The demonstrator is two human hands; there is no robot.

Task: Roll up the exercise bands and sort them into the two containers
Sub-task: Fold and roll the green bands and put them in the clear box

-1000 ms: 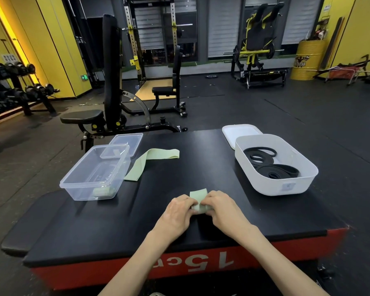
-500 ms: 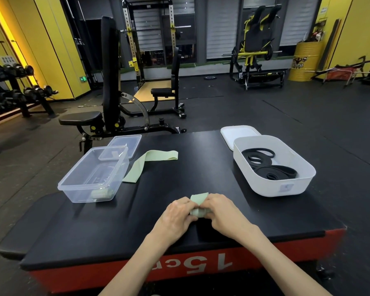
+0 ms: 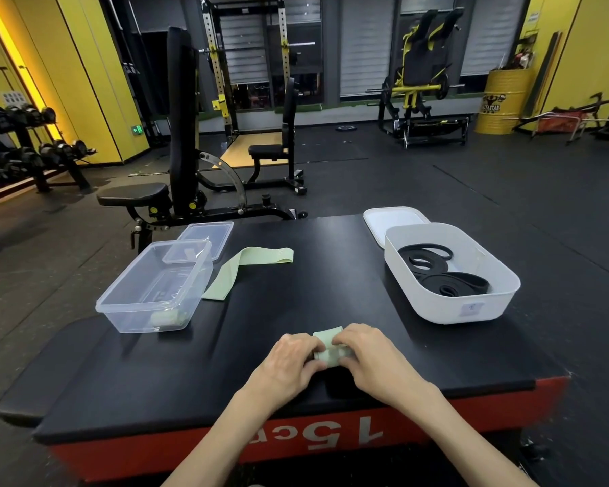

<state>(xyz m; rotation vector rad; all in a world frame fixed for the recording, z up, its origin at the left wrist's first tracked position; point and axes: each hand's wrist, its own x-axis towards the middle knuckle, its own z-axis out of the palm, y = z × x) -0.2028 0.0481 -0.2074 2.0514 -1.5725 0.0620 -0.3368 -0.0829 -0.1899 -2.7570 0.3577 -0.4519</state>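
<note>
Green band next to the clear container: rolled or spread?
Spread. The green band lies flat on the black platform as a bent strip beside the clear container, not rolled.

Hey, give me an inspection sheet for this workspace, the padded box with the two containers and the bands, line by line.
Surface: black padded platform with a red side; everything sits on it.
Job's things: green band partly rolled between the hands; second green band lying flat beside the clear container, which holds one green roll; black bands in the white container.
Clutter: clear lid behind the clear container; white lid behind the white one.
Grippers: left hand and right hand both grip the band being rolled.
Cables: nothing seen.
Surroundings: gym floor, weight bench, dumbbell rack, yellow drum.
</note>
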